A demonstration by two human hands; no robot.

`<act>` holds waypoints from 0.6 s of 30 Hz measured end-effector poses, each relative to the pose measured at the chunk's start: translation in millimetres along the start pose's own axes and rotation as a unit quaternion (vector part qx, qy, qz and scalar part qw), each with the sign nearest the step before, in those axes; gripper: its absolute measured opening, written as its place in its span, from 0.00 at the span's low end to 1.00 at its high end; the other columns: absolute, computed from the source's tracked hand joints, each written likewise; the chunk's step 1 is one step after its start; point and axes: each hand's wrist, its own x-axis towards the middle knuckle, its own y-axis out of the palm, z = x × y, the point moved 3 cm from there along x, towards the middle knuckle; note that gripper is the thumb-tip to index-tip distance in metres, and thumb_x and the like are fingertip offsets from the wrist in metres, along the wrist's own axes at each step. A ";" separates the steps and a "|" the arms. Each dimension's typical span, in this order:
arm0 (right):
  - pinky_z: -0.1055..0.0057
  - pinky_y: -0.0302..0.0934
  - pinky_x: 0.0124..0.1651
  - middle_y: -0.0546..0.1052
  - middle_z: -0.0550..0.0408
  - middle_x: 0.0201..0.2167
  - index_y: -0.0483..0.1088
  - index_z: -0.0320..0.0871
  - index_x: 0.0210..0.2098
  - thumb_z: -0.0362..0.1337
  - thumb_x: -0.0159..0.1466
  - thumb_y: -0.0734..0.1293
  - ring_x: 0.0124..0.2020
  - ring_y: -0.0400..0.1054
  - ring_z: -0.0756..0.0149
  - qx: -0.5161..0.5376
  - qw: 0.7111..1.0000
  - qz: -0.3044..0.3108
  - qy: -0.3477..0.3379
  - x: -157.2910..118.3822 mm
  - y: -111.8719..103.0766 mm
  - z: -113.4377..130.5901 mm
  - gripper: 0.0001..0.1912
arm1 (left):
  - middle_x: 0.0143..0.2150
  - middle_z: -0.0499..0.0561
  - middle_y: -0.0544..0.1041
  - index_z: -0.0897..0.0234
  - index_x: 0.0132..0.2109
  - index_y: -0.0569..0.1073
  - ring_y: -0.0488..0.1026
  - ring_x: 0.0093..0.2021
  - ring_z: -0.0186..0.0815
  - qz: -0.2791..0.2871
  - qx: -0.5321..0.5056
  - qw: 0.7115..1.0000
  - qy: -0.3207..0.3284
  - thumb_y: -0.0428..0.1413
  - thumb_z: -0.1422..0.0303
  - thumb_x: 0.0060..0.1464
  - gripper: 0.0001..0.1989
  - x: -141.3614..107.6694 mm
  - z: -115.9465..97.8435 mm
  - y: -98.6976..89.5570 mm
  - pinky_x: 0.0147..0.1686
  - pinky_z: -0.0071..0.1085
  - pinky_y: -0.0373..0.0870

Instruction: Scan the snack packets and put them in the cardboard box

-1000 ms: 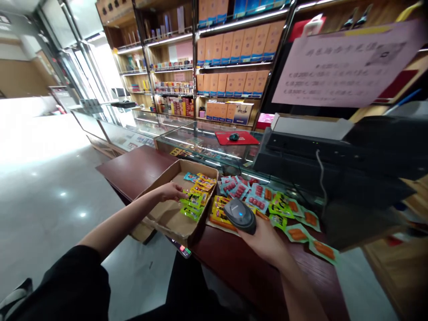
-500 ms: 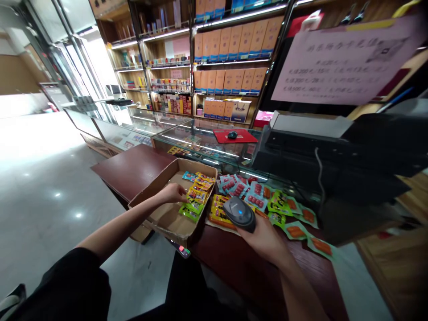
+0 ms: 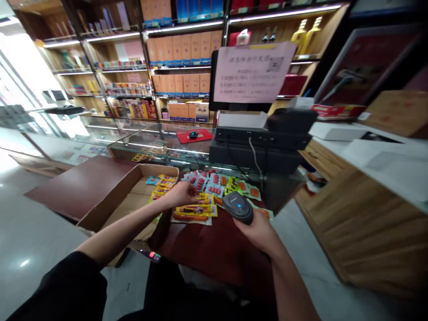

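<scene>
Right hand [image 3: 259, 231] wrapped round the scanner [image 3: 238, 207]; advisable to keep its aim steady. Left hand [image 3: 183, 195] curled at the yellow packets [image 3: 196, 210], which lie on the table [image 3: 214, 245] beside the carton [image 3: 155, 170]; cannot tell whether it pinches one; edge grip should disturb red-piece packets [image 3: 201, 183] behind least.

the pink sheet [image 3: 252, 73] bears a qr code [image 3: 275, 64]; its lettering [image 3: 245, 79] seems illegible.
</scene>
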 end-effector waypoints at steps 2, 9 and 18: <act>0.61 0.69 0.47 0.81 0.47 0.42 0.74 0.42 0.45 0.40 0.55 0.69 0.45 0.75 0.52 -0.008 0.999 -0.026 0.023 -9.9 -15.9 -11.9 0.18 | 0.31 0.51 0.78 0.66 0.40 0.81 0.72 0.31 0.35 0.017 0.010 0.999 0.027 0.63 0.60 0.44 0.17 17.2 -20.8 19.3 0.30 0.26 0.63; 0.65 0.68 0.44 0.81 0.50 0.40 0.74 0.42 0.43 0.41 0.56 0.68 0.43 0.76 0.56 0.015 0.995 -0.066 0.077 -41.9 -51.9 -36.4 0.16 | 0.45 0.56 0.75 0.63 0.49 0.78 0.73 0.45 0.42 0.026 0.135 0.985 0.106 0.60 0.68 0.48 0.18 65.7 -59.4 81.4 0.45 0.32 0.68; 0.67 0.68 0.44 0.81 0.49 0.38 0.74 0.42 0.40 0.40 0.56 0.68 0.42 0.76 0.57 0.022 0.993 -0.076 0.087 -53.5 -60.6 -44.8 0.14 | 0.44 0.64 0.73 0.70 0.44 0.80 0.69 0.50 0.52 0.027 0.283 0.955 0.088 0.56 0.49 0.53 0.27 84.8 -64.3 99.3 0.49 0.43 0.67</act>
